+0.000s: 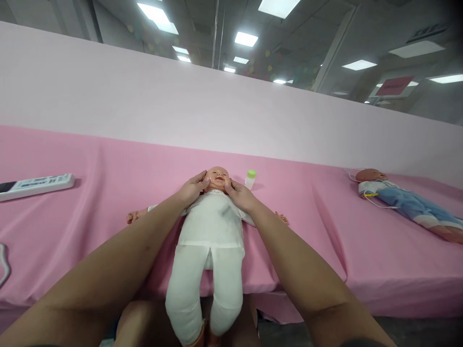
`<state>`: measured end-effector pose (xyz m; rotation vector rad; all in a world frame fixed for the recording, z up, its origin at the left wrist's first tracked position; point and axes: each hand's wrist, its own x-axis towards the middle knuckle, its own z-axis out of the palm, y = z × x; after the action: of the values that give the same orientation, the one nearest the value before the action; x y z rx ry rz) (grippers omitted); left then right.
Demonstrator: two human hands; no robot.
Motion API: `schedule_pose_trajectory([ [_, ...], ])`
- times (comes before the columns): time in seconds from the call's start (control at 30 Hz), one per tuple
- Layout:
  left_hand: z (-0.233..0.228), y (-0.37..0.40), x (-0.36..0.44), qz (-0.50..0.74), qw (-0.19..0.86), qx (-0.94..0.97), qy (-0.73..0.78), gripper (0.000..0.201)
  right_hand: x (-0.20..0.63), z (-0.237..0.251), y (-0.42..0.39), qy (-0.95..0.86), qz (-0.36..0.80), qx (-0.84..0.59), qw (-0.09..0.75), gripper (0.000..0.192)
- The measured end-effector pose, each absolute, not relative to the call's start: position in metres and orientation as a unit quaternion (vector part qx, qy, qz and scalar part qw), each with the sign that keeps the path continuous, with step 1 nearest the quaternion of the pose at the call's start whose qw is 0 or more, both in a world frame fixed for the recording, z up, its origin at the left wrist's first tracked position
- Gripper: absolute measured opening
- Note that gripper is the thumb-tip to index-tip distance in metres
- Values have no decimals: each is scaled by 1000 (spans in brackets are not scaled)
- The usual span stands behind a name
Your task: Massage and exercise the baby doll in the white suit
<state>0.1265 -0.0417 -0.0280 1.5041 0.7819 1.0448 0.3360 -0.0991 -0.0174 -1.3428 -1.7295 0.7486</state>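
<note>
A baby doll [215,221] in white clothes lies on its back, head away from me, its legs reaching past the near edge of the pink-covered table. My left hand [193,189] cups one side of the doll's head, thumb at its cheek. On the other side, my right hand [241,193] presses against the jaw and cheek. Both hands are closed around the head, and some fingers are hidden behind it. The doll's arms stretch out to either side beneath my forearms. Close to my right hand stands a small bottle [250,179] with a green cap.
Another doll [405,195] in blue and white lies at the right with a thin white tube around it. A long white device [39,185] rests at the left, and a white cord [4,265] below it. A white wall [217,111] rises behind the pink cloth [296,207].
</note>
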Motion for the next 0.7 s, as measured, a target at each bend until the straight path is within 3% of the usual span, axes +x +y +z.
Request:
schedule_pose_trajectory([
  [0.27, -26, -42, 129, 450, 554, 601, 361, 63, 337, -25, -94, -639, 318, -548, 437, 60],
  [0.53, -18, -48, 125, 382, 408, 727, 399, 100, 328, -14, -105, -654, 281, -568, 413, 75],
  [0.7, -21, -46, 125, 364, 382, 747, 405, 101, 327, -14, -105, -644, 294, -564, 424, 75],
])
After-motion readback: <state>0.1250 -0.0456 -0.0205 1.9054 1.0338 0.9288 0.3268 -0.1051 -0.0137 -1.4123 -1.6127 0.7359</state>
